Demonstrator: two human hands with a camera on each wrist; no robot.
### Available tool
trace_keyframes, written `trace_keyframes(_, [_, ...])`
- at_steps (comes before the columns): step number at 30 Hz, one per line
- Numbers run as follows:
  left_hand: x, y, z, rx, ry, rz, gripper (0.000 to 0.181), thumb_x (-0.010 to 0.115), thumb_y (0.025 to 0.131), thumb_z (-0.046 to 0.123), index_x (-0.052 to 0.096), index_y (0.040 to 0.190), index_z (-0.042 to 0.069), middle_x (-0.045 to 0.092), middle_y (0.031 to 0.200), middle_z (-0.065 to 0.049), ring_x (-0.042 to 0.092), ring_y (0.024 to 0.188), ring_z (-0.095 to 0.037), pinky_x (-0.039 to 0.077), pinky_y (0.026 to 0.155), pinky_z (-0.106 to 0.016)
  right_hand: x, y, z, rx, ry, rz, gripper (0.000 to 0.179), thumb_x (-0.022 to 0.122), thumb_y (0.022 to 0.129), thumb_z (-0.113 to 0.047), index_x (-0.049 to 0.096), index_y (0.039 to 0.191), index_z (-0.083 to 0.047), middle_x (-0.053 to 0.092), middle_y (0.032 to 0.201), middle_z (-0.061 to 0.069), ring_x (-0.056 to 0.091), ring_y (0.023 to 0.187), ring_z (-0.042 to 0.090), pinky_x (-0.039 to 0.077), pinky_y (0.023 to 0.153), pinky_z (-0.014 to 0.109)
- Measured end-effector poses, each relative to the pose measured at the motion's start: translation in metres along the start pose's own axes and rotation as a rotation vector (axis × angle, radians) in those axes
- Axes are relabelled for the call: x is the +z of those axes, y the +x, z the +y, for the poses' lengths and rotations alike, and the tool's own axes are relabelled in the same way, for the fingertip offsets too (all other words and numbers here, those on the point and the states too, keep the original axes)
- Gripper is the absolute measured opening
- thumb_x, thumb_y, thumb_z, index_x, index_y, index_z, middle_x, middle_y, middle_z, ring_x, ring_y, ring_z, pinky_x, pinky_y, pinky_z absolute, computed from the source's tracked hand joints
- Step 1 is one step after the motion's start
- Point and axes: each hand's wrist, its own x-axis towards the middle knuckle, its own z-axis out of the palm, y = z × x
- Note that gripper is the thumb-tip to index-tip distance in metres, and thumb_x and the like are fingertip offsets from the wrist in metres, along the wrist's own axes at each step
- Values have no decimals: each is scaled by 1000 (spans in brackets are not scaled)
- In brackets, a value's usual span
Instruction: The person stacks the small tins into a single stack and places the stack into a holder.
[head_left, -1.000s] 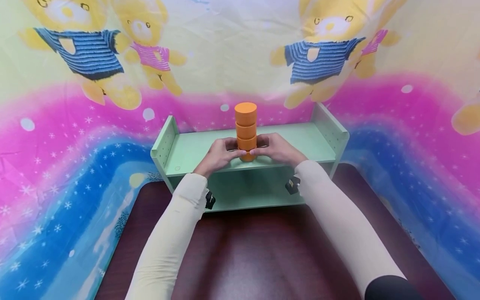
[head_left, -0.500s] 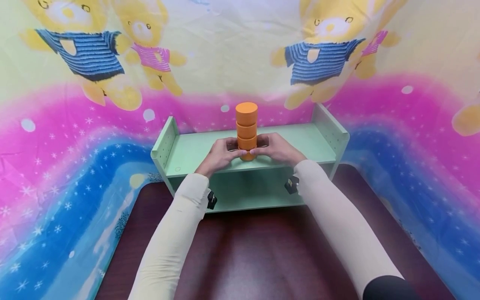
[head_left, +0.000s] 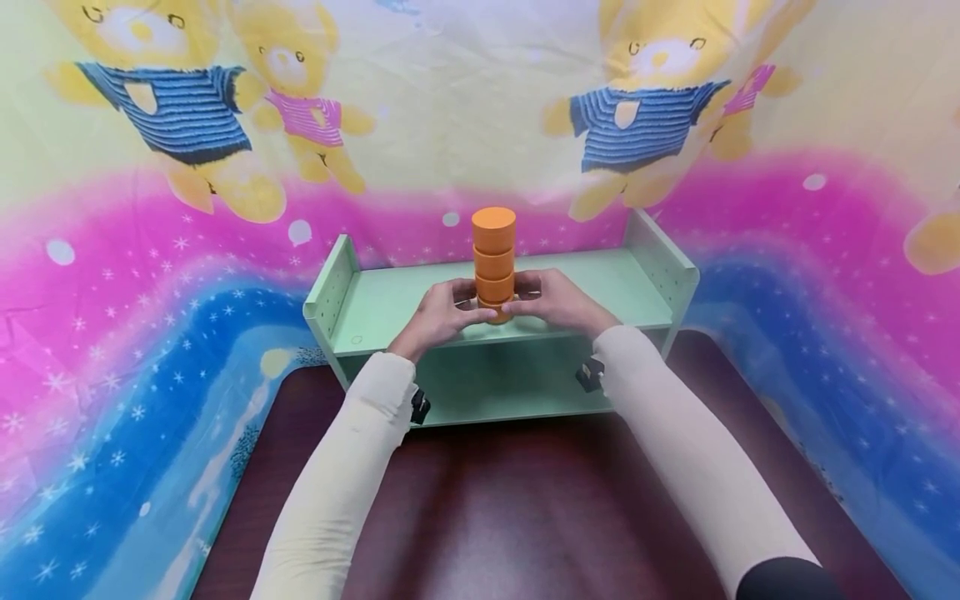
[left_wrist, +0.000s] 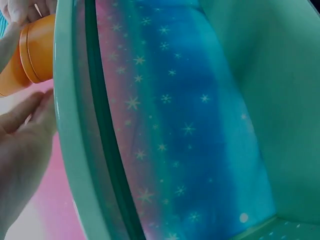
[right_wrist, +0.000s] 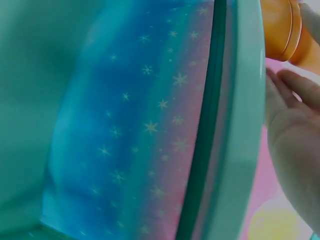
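Observation:
A stack of several orange cylinders (head_left: 493,242), widest at its flat top, stands upright near the front edge of the pale green shelf unit's (head_left: 390,296) upper board. My left hand (head_left: 435,315) holds the lowest cylinder from the left, and my right hand (head_left: 558,300) holds it from the right. Both thumbs lie across its front, with the fingers reaching round the sides. In the left wrist view the stack (left_wrist: 40,50) shows past the shelf edge, above my left fingers. The right wrist view has the stack (right_wrist: 277,30) above my right fingers. The fingers are partly hidden there.
The shelf unit has raised side panels (head_left: 667,258) and a lower board (head_left: 502,392) below the hands. It stands on a dark reddish-brown table (head_left: 487,500). A printed bear curtain (head_left: 450,108) hangs behind and along both sides.
The thumbs have shifted slightly on the lowest cylinder, the left one a little lower and further right. The stack stays upright in the same spot, and the view has tilted a touch.

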Motion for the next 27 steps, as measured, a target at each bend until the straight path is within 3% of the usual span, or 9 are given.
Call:
trace_keyframes(4, [-3,-8,-1,4,196,42,91,76,69,54,42,138,5,45,138,-10,48,121,-25,46,98,-40,-1,-6,-5,-18,-237,0,66,72,81,-40,51,133,-6,54,129,11,51,119,28,42,101,44])
trace_keyframes(8, [-7,-20,0,17,375,59,106,72,65,66,34,141,3,35,141,-10,37,126,-25,40,103,-46,-1,-13,-11,18,-444,-23,80,67,81,-51,41,138,-2,46,137,16,41,126,31,34,106,49])
trace_keyframes(13, [-13,-32,1,35,518,44,119,66,61,75,25,144,1,26,146,-10,28,132,-25,35,106,-46,-1,-22,-19,53,-547,-41,93,63,80,-59,32,143,1,34,145,17,29,135,30,27,111,46])
trace_keyframes(20, [-17,-44,-1,87,707,22,130,54,57,87,21,145,-3,17,151,-17,19,138,-29,28,111,-44,0,-32,-24,30,-701,-53,102,54,76,-72,30,143,2,26,149,17,20,138,30,20,114,45])
trace_keyframes(27, [-18,-57,-1,119,800,2,130,47,58,90,18,146,-2,12,152,-20,10,140,-31,17,115,-45,1,-45,-24,29,-837,-59,107,41,75,-81,26,146,-2,22,151,16,13,140,30,6,113,55])
